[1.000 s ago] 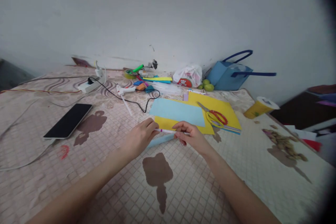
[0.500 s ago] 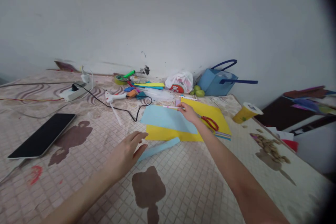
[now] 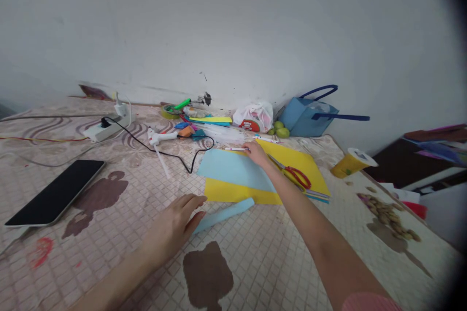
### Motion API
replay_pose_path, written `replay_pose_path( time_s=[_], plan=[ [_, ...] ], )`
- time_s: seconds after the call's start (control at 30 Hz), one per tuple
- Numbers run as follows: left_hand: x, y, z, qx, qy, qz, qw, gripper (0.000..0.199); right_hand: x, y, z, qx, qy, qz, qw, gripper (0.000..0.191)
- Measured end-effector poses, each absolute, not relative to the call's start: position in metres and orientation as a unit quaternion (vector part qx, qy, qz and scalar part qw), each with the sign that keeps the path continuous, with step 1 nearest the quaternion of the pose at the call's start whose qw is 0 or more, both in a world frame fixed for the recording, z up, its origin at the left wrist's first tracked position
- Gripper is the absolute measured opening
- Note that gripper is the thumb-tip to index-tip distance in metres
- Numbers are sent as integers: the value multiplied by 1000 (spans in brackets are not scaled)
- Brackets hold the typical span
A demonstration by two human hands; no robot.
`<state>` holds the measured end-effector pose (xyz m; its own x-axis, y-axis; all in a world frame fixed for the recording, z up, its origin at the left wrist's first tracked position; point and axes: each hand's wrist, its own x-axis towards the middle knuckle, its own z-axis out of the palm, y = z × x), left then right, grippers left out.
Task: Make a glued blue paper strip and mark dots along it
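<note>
My right hand (image 3: 256, 153) reaches over the papers, its fingers closed on the right end of a slim white marker (image 3: 235, 149). The marker lies along the far edge of a light blue paper sheet (image 3: 231, 167), on top of yellow paper (image 3: 228, 191). My left hand (image 3: 182, 216) is open, thumb and fingers apart, at the near end of a light blue paper strip (image 3: 228, 212); whether it touches the strip I cannot tell. Beside my right wrist, red-handled scissors (image 3: 297, 175) rest on the yellow paper.
A white glue gun (image 3: 162, 137) with a black cord lies behind the papers. At left are a dark tablet (image 3: 58, 192) and a power strip (image 3: 109, 126). A blue bag (image 3: 308, 116), green fruits (image 3: 281, 130), a yellow cup (image 3: 350, 163) and peanuts (image 3: 386, 216) stand or lie rightward.
The view has shifted slightly, so the table items appear a little lower and farther out. My right hand has moved a little left along the marker; my left hand stays by the strip.
</note>
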<state>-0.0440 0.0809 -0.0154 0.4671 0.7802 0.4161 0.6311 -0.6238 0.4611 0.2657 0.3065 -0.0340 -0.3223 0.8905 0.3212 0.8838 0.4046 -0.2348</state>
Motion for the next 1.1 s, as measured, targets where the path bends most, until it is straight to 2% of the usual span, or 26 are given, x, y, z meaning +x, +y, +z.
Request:
replay_pose_path(
  time_s=[0.17, 0.37, 0.6, 0.8, 0.87, 1.0, 1.1],
  plan=[
    [-43, 79, -15, 850, 414, 308, 110, 23, 269, 322, -21, -559, -814, -33, 151, 16],
    [-44, 80, -17, 845, 423, 310, 104, 25, 318, 359, 4, -668, -734, -100, 72, 31],
    [-45, 79, -14, 842, 444, 286, 111, 24, 335, 387, -10, -706, -698, -118, -12, 32],
    [-47, 81, -17, 841, 452, 266, 132, 23, 343, 383, -9, -686, -716, -130, 0, 29],
    [-47, 81, -17, 842, 452, 267, 128, 23, 345, 374, -4, -679, -721, -134, 21, 26],
    [-46, 81, -18, 845, 438, 284, 114, 23, 331, 354, 5, -642, -749, -143, 82, 34],
    [-43, 80, -19, 852, 423, 290, 104, 23, 307, 343, 2, -580, -801, -112, 100, 33]
  ],
)
